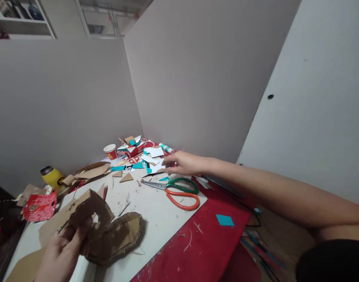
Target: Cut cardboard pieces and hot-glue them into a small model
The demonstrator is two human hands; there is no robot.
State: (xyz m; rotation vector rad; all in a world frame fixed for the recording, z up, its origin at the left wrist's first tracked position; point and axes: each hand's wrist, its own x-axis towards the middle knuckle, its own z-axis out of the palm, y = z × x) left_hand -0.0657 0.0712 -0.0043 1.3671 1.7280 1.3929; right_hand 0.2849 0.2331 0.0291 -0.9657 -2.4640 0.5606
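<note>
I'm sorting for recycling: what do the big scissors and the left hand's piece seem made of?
Big scissors: likely metal blades, shiny grey; probably plastic handles, glossy green and orange. Piece in the left hand: seemingly corrugated cardboard, matte brown, rough-edged.

two hands (63, 244), two scissors (164, 187), one paper cup (111, 152), one yellow bottle (52, 179), one red wrapper (46, 204)

Scissors (161, 186) lie on a white board (160, 225). Beyond them, the right hand (185, 163) is at paper scraps (156, 167). Nearer and left of them, the left hand (66, 244) grips cardboard (83, 205); right of them lies a cyan scrap (225, 220).
</note>
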